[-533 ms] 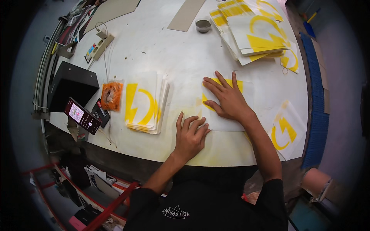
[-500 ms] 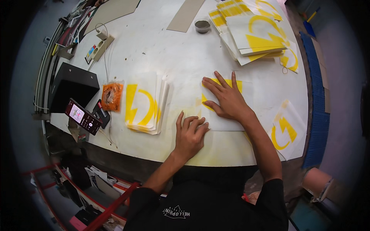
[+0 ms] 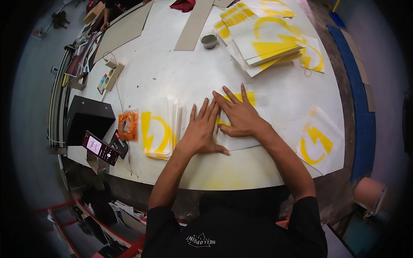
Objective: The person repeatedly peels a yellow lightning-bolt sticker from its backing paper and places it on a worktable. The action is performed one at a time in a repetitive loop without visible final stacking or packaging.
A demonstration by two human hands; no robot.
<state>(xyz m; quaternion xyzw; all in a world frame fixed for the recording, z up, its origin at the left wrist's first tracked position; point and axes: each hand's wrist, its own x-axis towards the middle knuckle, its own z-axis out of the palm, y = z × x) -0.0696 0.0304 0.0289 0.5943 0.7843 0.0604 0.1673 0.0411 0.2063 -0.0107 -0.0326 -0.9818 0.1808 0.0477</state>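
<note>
A white sheet with yellow print point(image 3: 243, 142), perhaps folded, lies flat on the pale table in front of me. My right hand point(image 3: 241, 116) rests on it, fingers spread and pressing down over the yellow patch. Along the sheet's left edge lies my left hand point(image 3: 200, 129), palm down, its fingers stretched forward and its thumb out to the right. The two hands nearly meet at the fingertips. Left of them stands a pile of similar yellow-printed sheets point(image 3: 157, 135). Another yellow-printed piece point(image 3: 318, 139) lies by itself at the right, beyond my right forearm.
A tall stack of yellow-printed sheets point(image 3: 266, 45) is at the back right, near a small grey-filled cup point(image 3: 209, 41). On the left are a phone point(image 3: 101, 148), a black box point(image 3: 88, 118), an orange packet point(image 3: 127, 126) and a power strip point(image 3: 112, 77). Another person's hand point(image 3: 105, 26) touches grey board.
My left hand has moved forward and straightened from a curl to lie flat at the sheet's left edge. My right hand stays on the sheet. Another person's hand now shows at the far left.
</note>
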